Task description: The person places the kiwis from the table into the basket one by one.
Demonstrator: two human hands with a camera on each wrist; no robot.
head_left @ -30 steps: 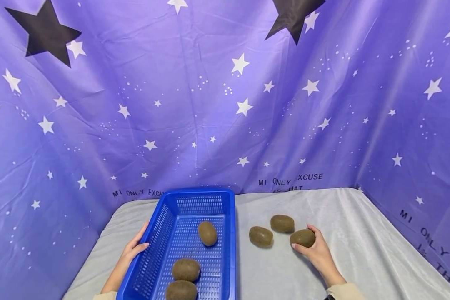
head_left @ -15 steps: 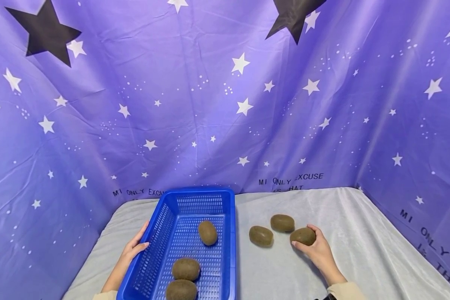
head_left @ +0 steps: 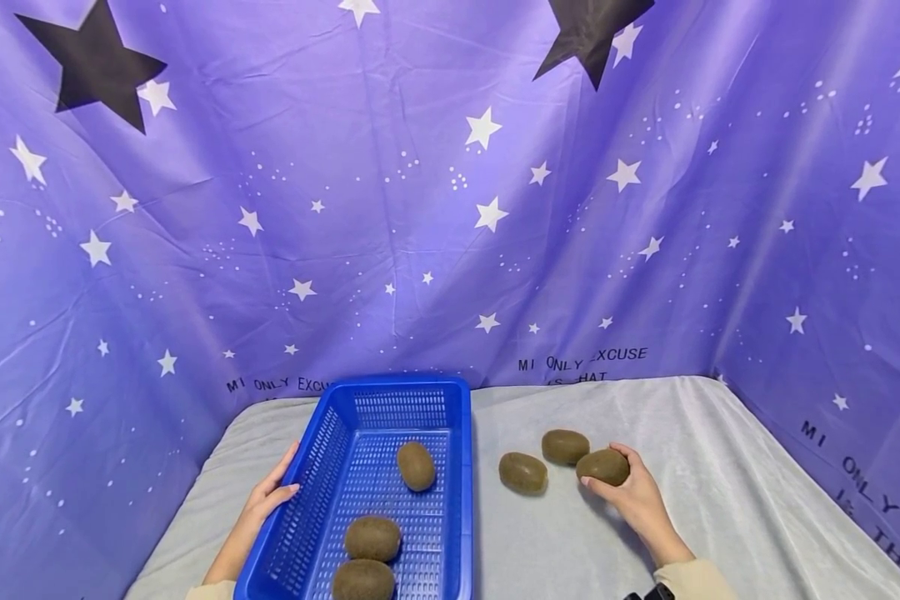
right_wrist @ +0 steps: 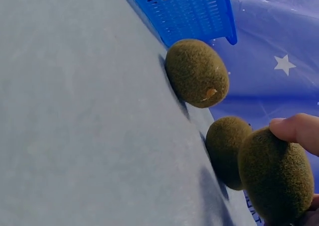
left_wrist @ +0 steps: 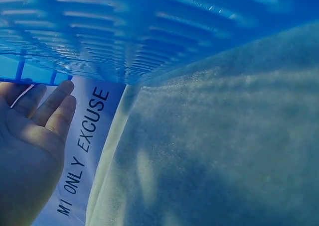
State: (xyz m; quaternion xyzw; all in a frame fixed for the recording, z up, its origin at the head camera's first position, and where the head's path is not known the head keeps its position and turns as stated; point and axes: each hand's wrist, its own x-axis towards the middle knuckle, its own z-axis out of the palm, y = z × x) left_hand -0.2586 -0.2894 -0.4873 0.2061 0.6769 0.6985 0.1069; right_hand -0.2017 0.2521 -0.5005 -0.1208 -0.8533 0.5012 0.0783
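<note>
My right hand grips a brown kiwi between thumb and fingers, just above the grey cloth. In the right wrist view this kiwi partly covers another kiwi behind it. Two kiwis lie on the cloth to its left, a farther kiwi and a nearer kiwi. With thumb over the rim and fingers beneath it, my left hand holds the left side of a blue plastic basket. Inside are three kiwis: one alone and two touching, an upper kiwi and a lower kiwi.
Grey cloth covers the table on both sides of the basket. A purple curtain with stars and printed lettering stands behind and at both sides. The basket's near end runs out of the head view.
My right hand has lifted its kiwi slightly and shifted it a little left, toward the other two. The left hand and the basket stay where they were.
</note>
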